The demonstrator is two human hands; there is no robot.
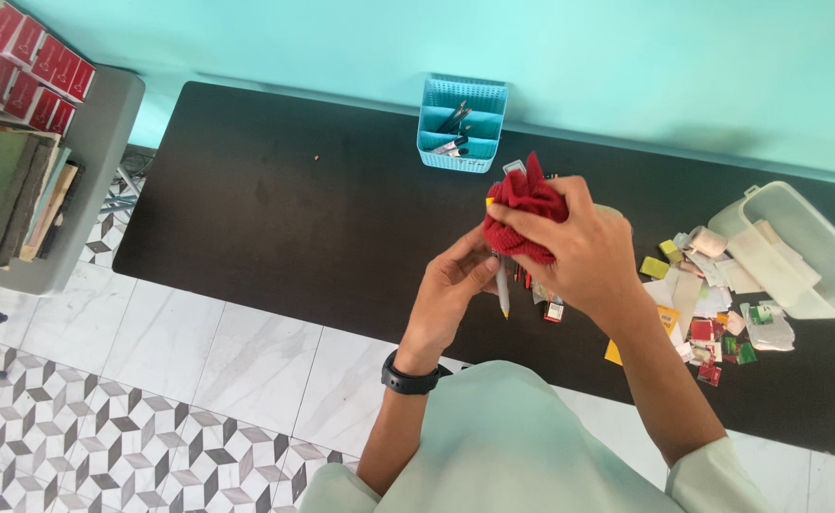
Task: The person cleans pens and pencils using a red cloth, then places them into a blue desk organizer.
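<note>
My left hand holds a grey pen with a yellow tip, pointing down, above the black table. My right hand grips a crumpled red cloth wrapped around the pen's upper end. A black watch sits on my left wrist. Both hands hover over the table's middle, near its front edge.
A light blue slotted organiser with pens stands at the table's back edge against the turquoise wall. A tipped clear plastic bin and scattered papers and small packets lie at right. A grey shelf with books and red boxes stands at left.
</note>
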